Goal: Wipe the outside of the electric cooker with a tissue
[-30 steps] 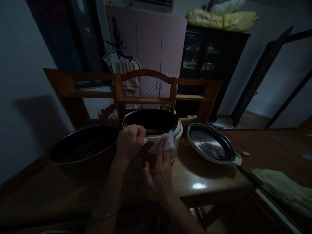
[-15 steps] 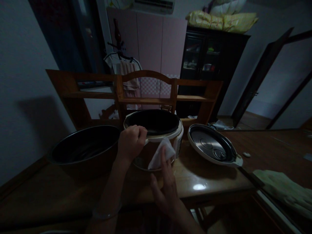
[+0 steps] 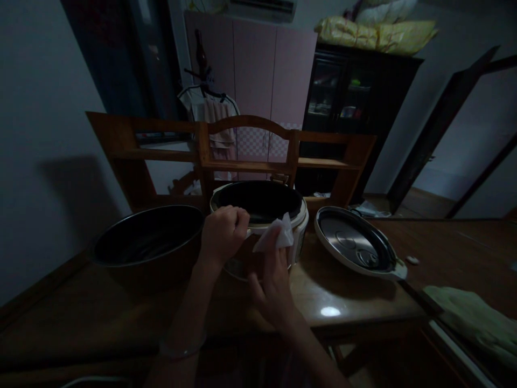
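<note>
A rice cooker (image 3: 297, 231) with a pale rim and a dark inner pot stands on the wooden table, its lid off. In front of its left rim, my left hand (image 3: 225, 233) is closed in a fist; a short pale piece shows beside the knuckles, but what the fingers grip is hidden. My right hand (image 3: 273, 288) holds a crumpled white tissue (image 3: 285, 233) under its fingertips, against the cooker's upper front just below the rim. The thumb is held apart from the fingers.
Left of the cooker stands a large dark pot (image 3: 147, 237). The round lid (image 3: 351, 242) lies upturned on the right. A wooden rack (image 3: 246, 164) rises along the table's back edge. Greenish cloth (image 3: 472, 312) lies at the lower right.
My right hand has moved up the cooker's front with the tissue, which is now more bunched and nearer the rim. The left fist keeps its place. The whole view has shifted slightly.
</note>
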A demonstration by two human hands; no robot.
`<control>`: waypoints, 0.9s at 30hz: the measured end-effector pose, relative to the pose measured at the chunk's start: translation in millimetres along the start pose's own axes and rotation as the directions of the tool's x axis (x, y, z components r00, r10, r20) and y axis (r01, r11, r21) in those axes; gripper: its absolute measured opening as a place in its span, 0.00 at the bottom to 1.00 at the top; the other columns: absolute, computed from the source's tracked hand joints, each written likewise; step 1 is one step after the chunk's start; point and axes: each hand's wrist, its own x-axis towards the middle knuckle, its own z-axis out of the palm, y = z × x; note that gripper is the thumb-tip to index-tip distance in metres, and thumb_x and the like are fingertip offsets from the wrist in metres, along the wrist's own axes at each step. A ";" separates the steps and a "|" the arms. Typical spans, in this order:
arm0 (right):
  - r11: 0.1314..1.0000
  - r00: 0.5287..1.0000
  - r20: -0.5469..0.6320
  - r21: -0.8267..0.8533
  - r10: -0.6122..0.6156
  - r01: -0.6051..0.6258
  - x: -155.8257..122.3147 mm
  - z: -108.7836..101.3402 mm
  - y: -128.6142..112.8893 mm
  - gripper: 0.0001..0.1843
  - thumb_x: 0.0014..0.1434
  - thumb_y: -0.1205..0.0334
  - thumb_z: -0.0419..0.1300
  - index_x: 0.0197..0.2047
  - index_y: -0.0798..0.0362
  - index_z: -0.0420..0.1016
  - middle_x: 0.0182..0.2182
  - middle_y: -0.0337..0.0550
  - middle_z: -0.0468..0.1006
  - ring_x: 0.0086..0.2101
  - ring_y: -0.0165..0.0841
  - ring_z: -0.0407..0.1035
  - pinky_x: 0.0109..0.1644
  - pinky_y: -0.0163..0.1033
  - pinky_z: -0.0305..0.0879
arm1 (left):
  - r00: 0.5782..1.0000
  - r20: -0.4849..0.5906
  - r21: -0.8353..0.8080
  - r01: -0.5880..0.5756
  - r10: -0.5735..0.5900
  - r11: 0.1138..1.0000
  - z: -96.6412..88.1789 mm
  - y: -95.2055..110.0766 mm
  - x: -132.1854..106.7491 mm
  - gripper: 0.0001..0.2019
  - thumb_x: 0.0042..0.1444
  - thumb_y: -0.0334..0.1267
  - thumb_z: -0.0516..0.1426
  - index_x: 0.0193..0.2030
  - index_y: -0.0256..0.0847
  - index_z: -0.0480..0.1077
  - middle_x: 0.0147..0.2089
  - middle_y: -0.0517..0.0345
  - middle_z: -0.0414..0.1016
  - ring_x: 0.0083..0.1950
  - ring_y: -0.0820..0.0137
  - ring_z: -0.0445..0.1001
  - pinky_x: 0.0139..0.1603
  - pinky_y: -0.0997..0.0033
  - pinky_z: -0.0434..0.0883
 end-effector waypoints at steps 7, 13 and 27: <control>0.971 0.983 0.111 -0.173 -0.147 0.165 -3.2 7.5 6.1 0.55 0.58 0.67 0.55 0.76 0.59 0.21 0.76 0.54 0.38 0.73 0.52 0.38 0.72 0.65 0.52 | 1.000 0.000 -0.016 0.010 -0.010 1.000 0.6 0.5 0.5 0.20 0.66 0.39 0.45 0.32 0.39 0.76 0.33 0.50 0.79 0.39 0.63 0.77 0.42 0.63 0.66; 0.955 0.969 0.159 -0.201 -0.190 0.220 -1.4 -4.6 6.2 0.56 0.56 0.65 0.58 0.77 0.62 0.24 0.76 0.56 0.38 0.73 0.51 0.35 0.74 0.63 0.46 | 1.000 -0.001 -0.031 0.024 -0.024 0.999 -0.6 1.5 0.0 0.21 0.66 0.39 0.45 0.33 0.38 0.77 0.35 0.50 0.79 0.39 0.64 0.77 0.42 0.64 0.66; 0.944 0.941 0.250 -0.180 -0.227 0.275 -7.3 -5.7 5.1 0.52 0.53 0.63 0.62 0.75 0.67 0.44 0.75 0.57 0.42 0.73 0.48 0.35 0.75 0.58 0.45 | 1.000 -0.001 -0.014 0.019 -0.019 1.000 0.7 0.1 0.6 0.22 0.67 0.39 0.44 0.34 0.38 0.77 0.34 0.50 0.79 0.38 0.64 0.77 0.42 0.65 0.66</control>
